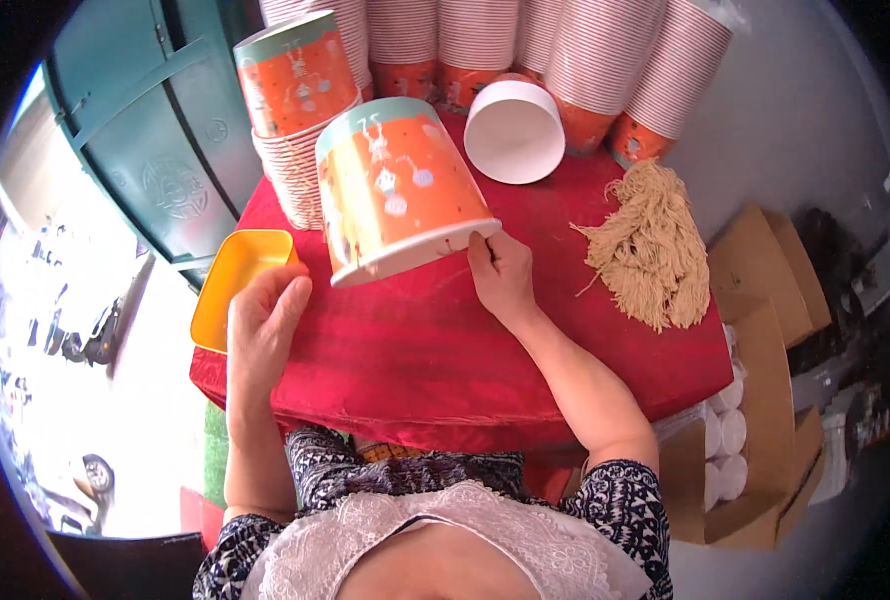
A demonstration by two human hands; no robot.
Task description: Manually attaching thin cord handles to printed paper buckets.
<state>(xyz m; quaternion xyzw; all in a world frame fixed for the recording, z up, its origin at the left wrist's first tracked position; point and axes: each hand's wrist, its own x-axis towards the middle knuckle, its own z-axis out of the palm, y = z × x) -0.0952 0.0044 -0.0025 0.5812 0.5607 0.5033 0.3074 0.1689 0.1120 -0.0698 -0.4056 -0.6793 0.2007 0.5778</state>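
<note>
My right hand pinches the white rim of a large orange paper bucket with a green band. The bucket is tilted, its base up and away from me and its rim toward me. To its left, my left hand is closed, thumb against curled fingers, beside a yellow plastic tray. Whatever those fingers hold, if anything, is hidden. Behind the bucket, a white-lined paper bucket lies with its mouth facing me. A nested stack of orange buckets stands upside down at the left.
Tall stacks of nested paper buckets line the table's back edge. A bundle of beige strings lies on the right of the red-covered table. An open cardboard box with white rolls stands right of the table. A green metal door is at left.
</note>
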